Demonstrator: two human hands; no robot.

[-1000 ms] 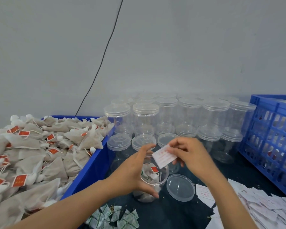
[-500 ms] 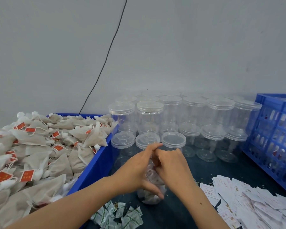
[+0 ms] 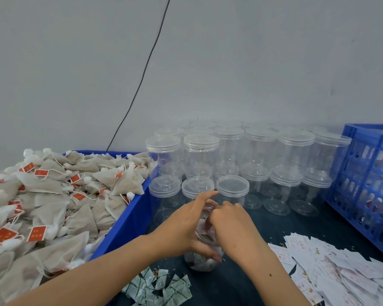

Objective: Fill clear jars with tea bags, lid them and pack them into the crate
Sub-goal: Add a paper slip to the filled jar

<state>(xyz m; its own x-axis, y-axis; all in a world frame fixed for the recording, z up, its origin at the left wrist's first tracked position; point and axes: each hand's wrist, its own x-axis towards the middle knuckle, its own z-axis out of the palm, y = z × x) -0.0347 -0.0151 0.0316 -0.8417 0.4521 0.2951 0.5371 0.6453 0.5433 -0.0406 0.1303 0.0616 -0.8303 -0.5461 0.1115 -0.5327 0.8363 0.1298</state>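
Note:
A clear jar [image 3: 202,260] with tea bags inside stands on the dark table in front of me. My left hand [image 3: 181,226] wraps around its side. My right hand [image 3: 230,224] is at the jar's open mouth with its fingers pushed in; the white paper slip it carried is mostly hidden by the fingers. A blue bin [image 3: 128,221] heaped with tea bags [image 3: 53,195] bearing red tags is at the left. The blue crate [image 3: 367,186] stands at the right edge.
Several empty lidded jars [image 3: 232,155] are stacked in two tiers against the wall behind my hands. A pile of white paper slips [image 3: 332,268] lies at the right front. Small green-printed sachets [image 3: 161,288] lie near the front edge. A black cable [image 3: 142,80] runs down the wall.
My right hand brought the white paper slip from above the jar down into its mouth. The loose lid on the table beside the jar is now hidden behind my right arm. The camera shifted slightly.

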